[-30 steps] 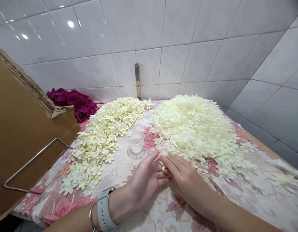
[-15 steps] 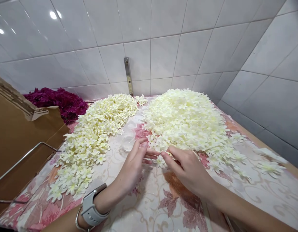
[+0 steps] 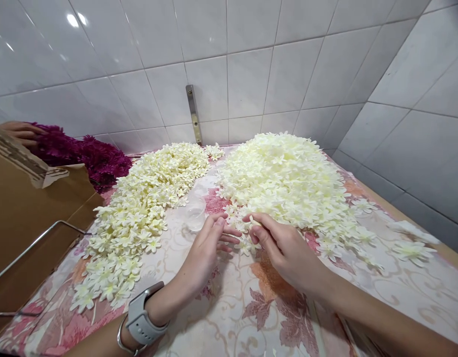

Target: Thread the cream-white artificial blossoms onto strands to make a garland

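Observation:
My right hand (image 3: 288, 250) is closed, with thumb and forefinger pinching a small pale flower piece (image 3: 253, 221); its full shape is hidden by the fingers. Just left of it, my left hand (image 3: 206, 248) has its fingers stretched out, with nothing I can make out in them. A watch and a bangle circle the left wrist. Behind the right hand rises a heap of loose white flowers (image 3: 284, 178). On the left, a longer heap of cream flowers (image 3: 140, 208) spreads over the table. A clear round cup or lid (image 3: 194, 218) lies just beyond my left hand.
A cardboard box (image 3: 35, 198) and a bent metal rod (image 3: 31, 245) stand at the left. Behind the box, another person's hand (image 3: 23, 133) touches magenta flowers (image 3: 91, 158). A patterned cloth (image 3: 199, 322) covers the table, with tiled walls behind and right.
My right hand has drawn its fingertips slightly up, and the pale flower piece now shows more clearly. Another person's hand has appeared at the magenta flowers. My left hand has barely moved.

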The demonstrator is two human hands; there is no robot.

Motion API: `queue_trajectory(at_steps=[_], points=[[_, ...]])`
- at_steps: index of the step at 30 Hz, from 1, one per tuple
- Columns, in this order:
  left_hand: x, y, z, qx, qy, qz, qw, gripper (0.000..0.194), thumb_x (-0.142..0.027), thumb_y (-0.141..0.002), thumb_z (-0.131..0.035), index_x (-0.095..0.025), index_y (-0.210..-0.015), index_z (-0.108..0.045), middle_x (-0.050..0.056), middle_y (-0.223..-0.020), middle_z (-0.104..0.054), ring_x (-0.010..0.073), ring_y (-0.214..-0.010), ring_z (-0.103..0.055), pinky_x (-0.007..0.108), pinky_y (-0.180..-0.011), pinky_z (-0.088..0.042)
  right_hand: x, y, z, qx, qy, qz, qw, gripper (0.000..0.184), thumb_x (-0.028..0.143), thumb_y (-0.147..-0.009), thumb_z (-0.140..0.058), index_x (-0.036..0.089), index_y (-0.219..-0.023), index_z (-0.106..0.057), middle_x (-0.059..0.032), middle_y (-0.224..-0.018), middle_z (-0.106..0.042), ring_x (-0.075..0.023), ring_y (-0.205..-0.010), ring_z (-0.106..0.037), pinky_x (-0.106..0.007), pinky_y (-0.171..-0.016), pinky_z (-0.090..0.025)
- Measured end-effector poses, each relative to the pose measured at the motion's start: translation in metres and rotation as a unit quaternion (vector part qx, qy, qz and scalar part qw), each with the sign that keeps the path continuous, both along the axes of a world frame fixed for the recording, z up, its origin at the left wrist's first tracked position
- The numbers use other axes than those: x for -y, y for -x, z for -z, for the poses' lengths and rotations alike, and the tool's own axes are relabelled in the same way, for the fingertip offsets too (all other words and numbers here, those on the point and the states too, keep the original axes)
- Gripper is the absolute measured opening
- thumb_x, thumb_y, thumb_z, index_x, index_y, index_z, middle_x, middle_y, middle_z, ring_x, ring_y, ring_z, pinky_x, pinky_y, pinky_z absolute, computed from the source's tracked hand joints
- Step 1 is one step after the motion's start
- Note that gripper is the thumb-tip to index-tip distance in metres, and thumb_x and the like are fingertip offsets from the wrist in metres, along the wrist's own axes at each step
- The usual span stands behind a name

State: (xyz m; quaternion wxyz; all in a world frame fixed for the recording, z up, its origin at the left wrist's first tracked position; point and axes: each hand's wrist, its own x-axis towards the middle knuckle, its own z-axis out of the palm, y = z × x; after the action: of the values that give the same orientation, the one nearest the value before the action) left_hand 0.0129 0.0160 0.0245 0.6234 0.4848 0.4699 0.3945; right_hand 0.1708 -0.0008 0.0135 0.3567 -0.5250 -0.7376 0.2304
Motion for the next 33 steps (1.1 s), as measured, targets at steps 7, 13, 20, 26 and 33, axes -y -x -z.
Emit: queue_trajectory(at_steps=[7, 13, 20, 26, 33], points=[[0.002, 0.001, 0.001, -0.020, -0.008, 0.014, 1.000, 0.034, -0.047, -0.088, -0.040, -0.018, -0.102, -0.050, 0.008, -0.088, -0.068, 0.0193, -0.079, -0.063, 0.030, -0.069, -0.047, 0.001, 0.000, 0.002, -0.026, 0.051, 0.001, 0.998, 0.033, 0.033, -0.090, -0.034, 0.021, -0.060, -0.036, 0.0051, -0.051, -0.034, -0.0103, -0.047, -0.036, -0.024, -0.048, -0.026], [0.002, 0.001, 0.002, -0.027, -0.019, 0.015, 0.999, 0.034, -0.046, -0.088, -0.039, -0.018, -0.101, -0.051, 0.008, -0.087, -0.068, 0.0196, -0.079, -0.063, 0.032, -0.071, -0.047, -0.002, -0.002, 0.004, -0.152, 0.112, -0.003, 0.982, 0.032, 0.042, -0.089, -0.041, 0.019, -0.069, -0.053, 0.0043, -0.056, -0.039, -0.0099, -0.051, -0.038, -0.023, -0.048, -0.030], [0.002, 0.000, 0.006, 0.012, 0.023, 0.027, 0.999, 0.032, -0.045, -0.088, -0.043, -0.019, -0.104, -0.052, 0.006, -0.086, -0.067, 0.0180, -0.076, -0.062, 0.030, -0.069, -0.047, -0.002, -0.005, 0.008, -0.086, 0.044, -0.053, 0.994, 0.037, 0.023, -0.092, -0.030, 0.022, -0.125, -0.045, -0.0070, -0.093, -0.061, -0.0163, -0.080, -0.060, -0.031, -0.072, -0.049], [0.001, 0.000, 0.007, 0.095, 0.080, 0.123, 0.985, 0.027, -0.039, -0.082, -0.056, -0.015, -0.089, -0.063, 0.007, -0.086, -0.066, 0.0173, -0.079, -0.061, 0.029, -0.073, -0.048, -0.001, -0.004, 0.014, 0.033, -0.090, -0.137, 0.986, 0.048, 0.015, -0.091, -0.031, 0.023, -0.138, -0.022, -0.0130, -0.135, -0.044, -0.0206, -0.127, -0.039, -0.045, -0.100, -0.038], [0.002, 0.001, 0.009, 0.040, 0.053, 0.076, 0.995, 0.013, -0.026, -0.076, -0.065, -0.014, -0.079, -0.068, 0.002, -0.076, -0.063, 0.0103, -0.069, -0.056, 0.021, -0.068, -0.043, 0.001, 0.000, 0.012, 0.060, -0.224, -0.085, 0.969, 0.037, 0.022, -0.086, -0.050, 0.017, -0.122, -0.042, -0.0150, -0.116, -0.055, -0.0254, -0.113, -0.050, -0.042, -0.090, -0.047]])
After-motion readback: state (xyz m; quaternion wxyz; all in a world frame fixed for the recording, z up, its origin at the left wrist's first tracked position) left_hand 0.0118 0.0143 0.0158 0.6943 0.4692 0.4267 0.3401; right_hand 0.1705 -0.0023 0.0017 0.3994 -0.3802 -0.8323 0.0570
